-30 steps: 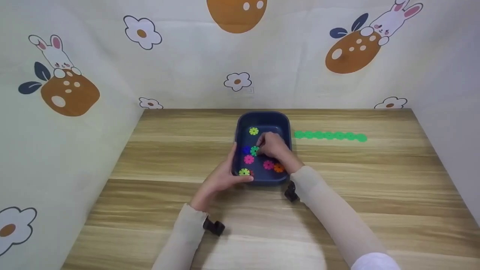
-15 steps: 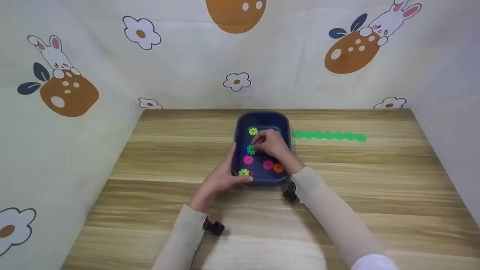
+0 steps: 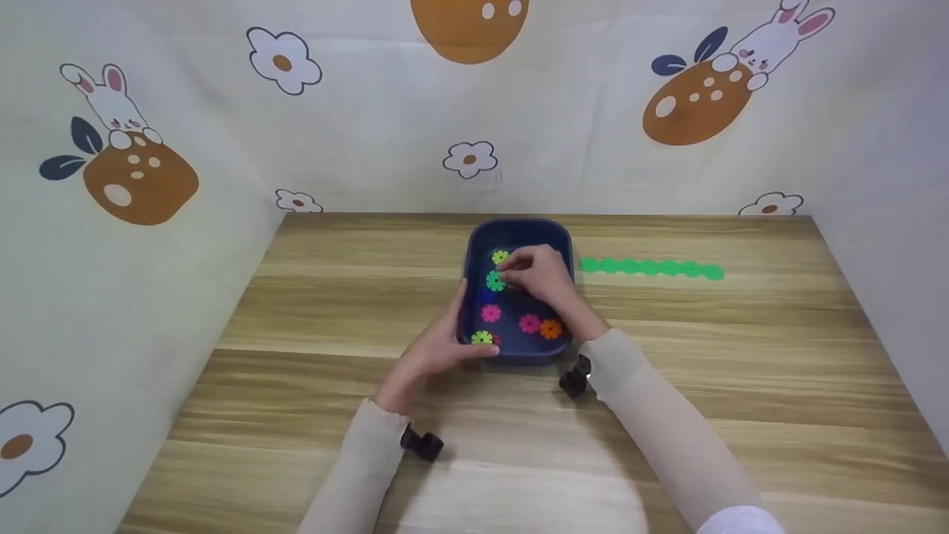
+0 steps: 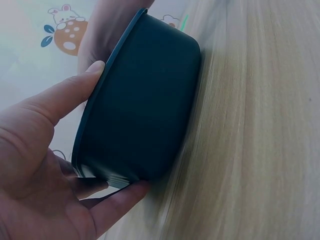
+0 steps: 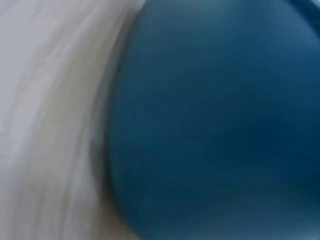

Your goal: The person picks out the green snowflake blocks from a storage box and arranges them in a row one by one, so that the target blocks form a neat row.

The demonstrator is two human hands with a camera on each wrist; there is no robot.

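A dark blue plastic basin [image 3: 523,360] stands on the wooden table. My left hand [image 3: 437,345] holds its near left corner, with the thumb at the front rim and the fingers along the left side. Reaching over the right rim, my right hand [image 3: 547,280] pinches a green notched flower-shaped disc [image 3: 495,281] inside the basin. A yellow disc [image 3: 500,256] is partly covered by the fingertips. Below the green disc lie a blue disc [image 3: 488,296] and a pink disc [image 3: 491,313]. The right wrist view shows only the basin's outer wall [image 5: 210,120] and table.
A row of joined green discs [image 3: 651,268] lies on the table right of the basin. Inside, another pink disc [image 3: 529,323] and an orange disc [image 3: 550,329] are at the near right. A yellow-green disc [image 3: 481,337] overlaps a red one near my left thumb. Patterned cloth [image 3: 371,148] hangs behind.
My right hand has lifted the green disc off its place by the blue disc and moved it toward the far end of the basin. My left hand has stayed on the basin.
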